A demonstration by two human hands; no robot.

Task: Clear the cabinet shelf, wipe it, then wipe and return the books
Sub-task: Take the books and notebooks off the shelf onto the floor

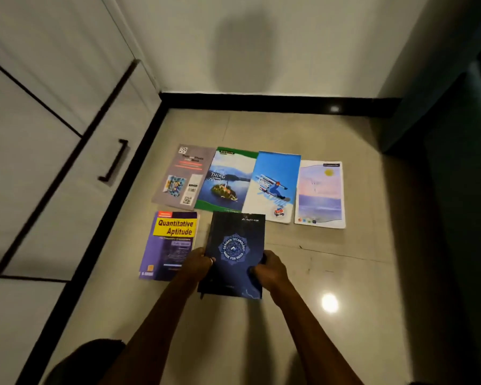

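Dark blue book (234, 254), lower centre of the frame, cover up, printed with a round emblem. It is held by both side edges: the left hand (197, 262) grips the left edge with its fingers curled round it, and the right hand (270, 269) grips the right edge likewise. Whether the book is resting on the floor (345, 273) or held just above it cannot be told.

Just beside it, to the left, lies the purple "Quantitative Aptitude" book (170, 245), partly under the left hand. Above, across the middle of the frame, runs a row of four: a grey book (182, 176), a lake-cover book (227, 180), a skier-cover book (272, 187) and a pale pastel book (320, 194), the first three overlapping at their edges.

The white cabinet (53, 134) with a dark handle (114, 159) fills the left of the frame; no cloth is in view.

The step appears to be laying out the cleared books. To do it well, set the book flat, apart from its neighbours, so each cover can be wiped.
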